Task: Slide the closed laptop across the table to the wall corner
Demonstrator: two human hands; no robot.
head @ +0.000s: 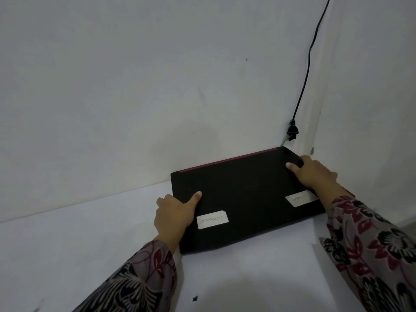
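Observation:
A closed black laptop (243, 194) with a red strip along its back edge lies flat on the white table (90, 244), its far right corner close to the wall corner (315, 140). Two white labels are stuck on its lid. My left hand (174, 216) grips the laptop's left edge, thumb on the lid. On the right edge sits my right hand (313, 174), thumb on top and fingers wrapped over the side.
A black cable (307, 70) hangs down the wall to a plug (292, 130) just behind the laptop's far right corner. White walls bound the table at the back and right. A small dark speck (195, 298) lies on the near table.

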